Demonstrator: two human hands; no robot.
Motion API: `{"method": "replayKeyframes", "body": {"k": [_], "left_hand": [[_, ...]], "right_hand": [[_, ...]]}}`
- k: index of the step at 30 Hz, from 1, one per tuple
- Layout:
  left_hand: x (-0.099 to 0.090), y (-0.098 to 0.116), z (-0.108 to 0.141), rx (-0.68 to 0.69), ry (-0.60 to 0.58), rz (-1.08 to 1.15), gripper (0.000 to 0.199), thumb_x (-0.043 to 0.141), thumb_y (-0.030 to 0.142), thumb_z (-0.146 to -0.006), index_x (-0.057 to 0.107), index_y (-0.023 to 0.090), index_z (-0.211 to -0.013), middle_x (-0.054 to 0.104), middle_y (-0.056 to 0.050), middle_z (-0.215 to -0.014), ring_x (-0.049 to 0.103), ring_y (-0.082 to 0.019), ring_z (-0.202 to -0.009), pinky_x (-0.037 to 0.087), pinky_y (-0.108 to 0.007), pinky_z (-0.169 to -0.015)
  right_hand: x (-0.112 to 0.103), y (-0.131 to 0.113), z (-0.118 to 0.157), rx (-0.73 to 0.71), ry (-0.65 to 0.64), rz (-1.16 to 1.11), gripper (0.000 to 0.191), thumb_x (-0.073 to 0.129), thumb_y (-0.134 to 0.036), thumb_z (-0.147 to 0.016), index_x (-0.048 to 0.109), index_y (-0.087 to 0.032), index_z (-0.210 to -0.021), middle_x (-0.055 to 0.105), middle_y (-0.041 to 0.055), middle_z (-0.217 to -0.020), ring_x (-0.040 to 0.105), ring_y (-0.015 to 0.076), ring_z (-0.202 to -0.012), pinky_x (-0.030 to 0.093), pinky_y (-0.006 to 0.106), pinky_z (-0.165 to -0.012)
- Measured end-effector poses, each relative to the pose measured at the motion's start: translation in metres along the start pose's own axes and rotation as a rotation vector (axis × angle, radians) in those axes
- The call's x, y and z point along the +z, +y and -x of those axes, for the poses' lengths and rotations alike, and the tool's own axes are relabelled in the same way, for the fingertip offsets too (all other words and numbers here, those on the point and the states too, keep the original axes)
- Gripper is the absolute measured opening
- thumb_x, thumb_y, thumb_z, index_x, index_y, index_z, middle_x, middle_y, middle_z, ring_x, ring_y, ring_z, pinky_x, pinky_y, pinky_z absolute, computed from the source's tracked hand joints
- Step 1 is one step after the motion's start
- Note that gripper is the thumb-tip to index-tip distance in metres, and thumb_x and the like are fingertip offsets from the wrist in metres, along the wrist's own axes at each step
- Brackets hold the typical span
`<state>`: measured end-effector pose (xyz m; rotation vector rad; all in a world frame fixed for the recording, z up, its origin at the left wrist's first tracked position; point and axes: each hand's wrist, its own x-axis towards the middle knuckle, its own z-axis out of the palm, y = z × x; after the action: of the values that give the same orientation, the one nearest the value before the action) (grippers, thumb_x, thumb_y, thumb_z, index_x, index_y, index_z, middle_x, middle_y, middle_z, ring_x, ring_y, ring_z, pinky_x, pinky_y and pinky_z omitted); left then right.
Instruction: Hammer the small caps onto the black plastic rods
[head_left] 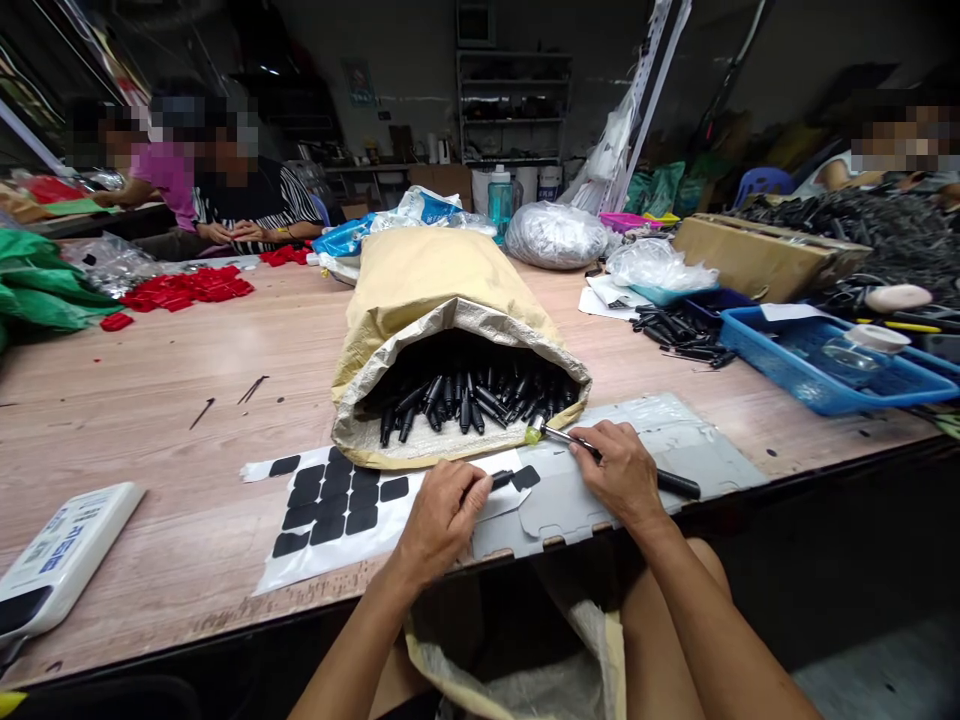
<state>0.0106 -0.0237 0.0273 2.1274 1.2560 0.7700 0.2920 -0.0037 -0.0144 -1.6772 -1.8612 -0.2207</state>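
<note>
A wide wooden desk (225, 360) fills the view, with other people seated at its far left and far right corners, their hands busy with their own work. In the middle lies a large tan sack (442, 300) on its side, its mouth rolled open toward the viewer so the black plastic pieces (465, 395) inside are easy to reach. To the right sit a cardboard box (757, 255) and a blue tray (810, 375); a scatter of red parts (187, 290) lies far left.

Just in front of the sack, a white backing sheet (330, 520) carries rows of black adhesive pads (330, 500), laid flat beside the hands for picking.

The left hand (439, 520) rests at the desk edge, its grip closed on a small black piece (501, 480), pinned against the sheet so it stays steady. The right hand (619, 470) has its grip closed around a slim black-handled tool (675, 484), held like a pen; its yellowish tip (534, 433) points toward the sack mouth. It may be a brush or applicator, but the tip is too small to tell.
</note>
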Motion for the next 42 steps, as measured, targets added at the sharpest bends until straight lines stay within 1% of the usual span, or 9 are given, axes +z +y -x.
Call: {"method": "replayKeyframes", "body": {"k": [4, 7, 14, 19, 23, 28, 31, 35, 42], "left_hand": [[0.005, 0.036, 0.035, -0.025, -0.340, 0.180, 0.028, 0.044, 0.045, -0.102, 0.065, 0.026, -0.097, 0.067, 0.001, -0.080, 0.060, -0.017, -0.073, 0.042, -0.028, -0.068], [0.025, 0.040, 0.061, -0.078, -0.571, 0.065, 0.020, 0.056, 0.044, -0.094, 0.068, 0.029, -0.097, 0.069, 0.001, -0.075, 0.063, -0.019, -0.071, 0.042, -0.028, -0.065], [0.090, -0.021, 0.077, -0.451, -0.658, -0.195, 0.040, 0.047, 0.033, -0.093, 0.063, 0.024, -0.130, 0.068, -0.011, -0.129, 0.064, -0.030, -0.118, 0.050, -0.040, -0.096], [0.112, -0.039, 0.077, -0.504, -0.596, -0.178, 0.057, 0.046, 0.026, -0.093, 0.046, 0.027, -0.149, 0.055, -0.011, -0.148, 0.060, -0.029, -0.127, 0.046, -0.040, -0.105], [0.085, -0.008, 0.072, -0.384, -0.615, -0.118, 0.047, 0.049, 0.032, -0.091, 0.061, 0.023, -0.136, 0.067, -0.013, -0.132, 0.063, -0.031, -0.121, 0.048, -0.041, -0.100], [0.000, 0.033, 0.037, -0.188, -0.603, 0.098, 0.030, 0.050, 0.043, -0.094, 0.074, 0.026, -0.101, 0.074, -0.002, -0.085, 0.067, -0.020, -0.077, 0.048, -0.027, -0.068], [-0.042, 0.018, 0.002, -0.295, -0.282, -0.017, 0.040, 0.041, 0.045, -0.099, 0.072, 0.020, -0.094, 0.073, -0.004, -0.085, 0.066, -0.020, -0.076, 0.047, -0.027, -0.067], [-0.066, -0.025, -0.043, -0.608, 0.248, -0.603, 0.035, 0.046, 0.035, -0.095, 0.071, 0.012, -0.106, 0.073, -0.018, -0.102, 0.068, -0.032, -0.092, 0.050, -0.038, -0.075], [-0.067, -0.049, -0.069, -0.870, 0.230, -0.643, 0.037, 0.058, 0.041, -0.087, 0.075, 0.011, -0.101, 0.073, -0.025, -0.107, 0.068, -0.040, -0.101, 0.053, -0.045, -0.078]], "right_hand": [[0.000, 0.001, 0.000, 0.004, -0.009, -0.007, 0.016, 0.062, -0.027, -0.090, 0.073, -0.026, -0.101, 0.067, 0.0021, -0.087, 0.051, 0.0214, -0.088, 0.039, 0.032, -0.080], [0.001, 0.001, 0.000, 0.007, -0.010, -0.008, 0.016, 0.062, -0.027, -0.090, 0.073, -0.026, -0.100, 0.066, 0.0020, -0.087, 0.053, 0.0211, -0.087, 0.038, 0.032, -0.079], [0.001, -0.002, 0.001, 0.046, -0.018, -0.007, 0.016, 0.063, -0.026, -0.088, 0.073, -0.026, -0.101, 0.067, 0.0010, -0.088, 0.054, 0.0202, -0.088, 0.039, 0.030, -0.079], [0.000, -0.002, 0.000, 0.040, -0.024, 0.005, 0.017, 0.063, -0.025, -0.088, 0.073, -0.027, -0.103, 0.067, 0.0006, -0.090, 0.054, 0.0206, -0.089, 0.039, 0.031, -0.079], [0.000, -0.002, 0.001, 0.032, -0.017, 0.008, 0.017, 0.064, -0.026, -0.088, 0.073, -0.027, -0.102, 0.067, 0.0009, -0.090, 0.053, 0.0206, -0.088, 0.039, 0.031, -0.078], [0.001, -0.002, 0.001, 0.025, -0.014, 0.018, 0.017, 0.063, -0.025, -0.088, 0.072, -0.025, -0.102, 0.067, 0.0015, -0.090, 0.054, 0.0205, -0.088, 0.040, 0.031, -0.079], [0.001, -0.002, 0.001, 0.025, -0.013, 0.018, 0.017, 0.063, -0.025, -0.088, 0.072, -0.025, -0.102, 0.067, 0.0014, -0.090, 0.054, 0.0204, -0.089, 0.040, 0.031, -0.079], [0.001, -0.002, 0.001, 0.026, -0.014, 0.020, 0.016, 0.063, -0.024, -0.088, 0.072, -0.026, -0.101, 0.066, 0.0009, -0.089, 0.054, 0.0205, -0.088, 0.039, 0.031, -0.078], [0.000, -0.003, 0.000, 0.045, -0.026, 0.025, 0.016, 0.063, -0.024, -0.088, 0.072, -0.026, -0.101, 0.066, 0.0006, -0.089, 0.054, 0.0207, -0.088, 0.038, 0.031, -0.077]]}}
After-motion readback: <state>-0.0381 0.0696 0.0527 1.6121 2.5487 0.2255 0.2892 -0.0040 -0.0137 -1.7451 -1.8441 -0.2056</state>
